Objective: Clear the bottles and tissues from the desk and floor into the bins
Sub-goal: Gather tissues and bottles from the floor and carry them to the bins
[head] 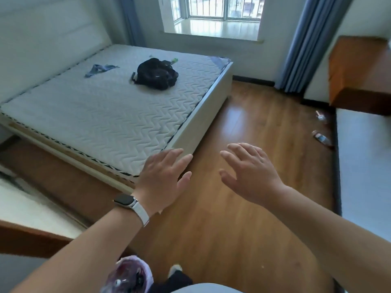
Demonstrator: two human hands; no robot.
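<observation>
Left hand: our left hand [163,178] is out in front of us, fingers spread wide, holding nothing. It has a watch [127,202] on the wrist.
Right hand: our right hand [249,174] is just beside it, also wide open with nothing in it.
Bottles: two bottles lie on the wood floor [243,218] at the far right, close to the dark edge of the white cabinet [364,166]. The far bottle [320,117] and the near bottle [321,138] are both well apart from our hands.
Bin: a bin with a pink bag [129,275] sits near our feet at the bottom left. It looks like there is rubbish in it already.
Tissues: we cannot see any tissues from here.
Bed: a black bag [156,74] lies on the bed [105,117] on the left. It is not ours to clear.
What could go wrong: the bottles are round and lie on a smooth floor, so a clumsy touch could make one roll under the cabinet edge.
Also: one bottle may have water in it and may leak if we squeeze it.
Also: the bin is far from the bottles, so we might drop one on the way back.
Also: we could miss tissues that are hiding out of sight.
</observation>
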